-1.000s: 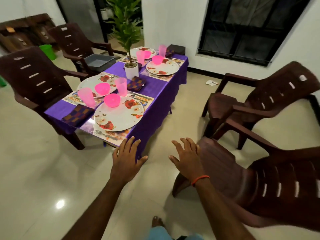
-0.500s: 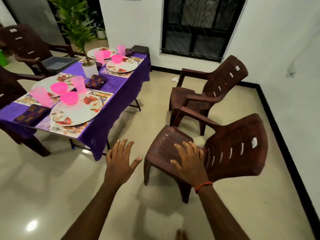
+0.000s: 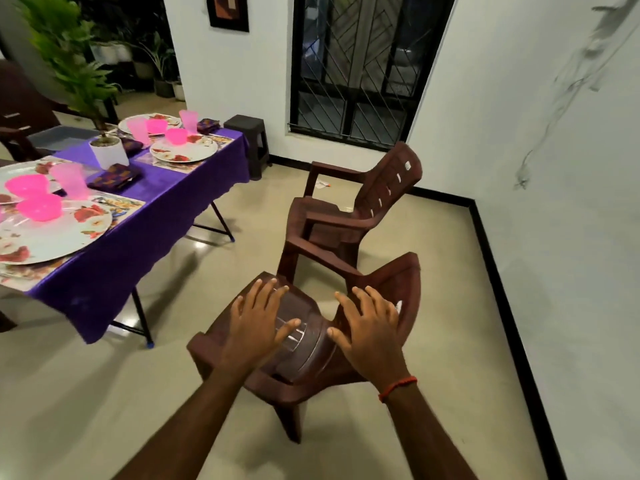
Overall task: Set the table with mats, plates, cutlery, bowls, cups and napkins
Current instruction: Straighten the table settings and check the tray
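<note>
Table runs lengthwise toward the far wall; left hand and right hand hover over a chair, fingers splayed

Home dining room: set table, plastic chairs, potted plants, grilled window.

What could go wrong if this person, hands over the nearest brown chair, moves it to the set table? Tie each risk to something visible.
1. The left hand and right hand lie open over the nearest chair, gripping nothing; it could slip or tip when lifted.
2. The second chair stands close beyond it; the two may catch.
3. The purple tablecloth hangs over the table edge; snagging it could drag the floral plate and pink bowl off.
</note>
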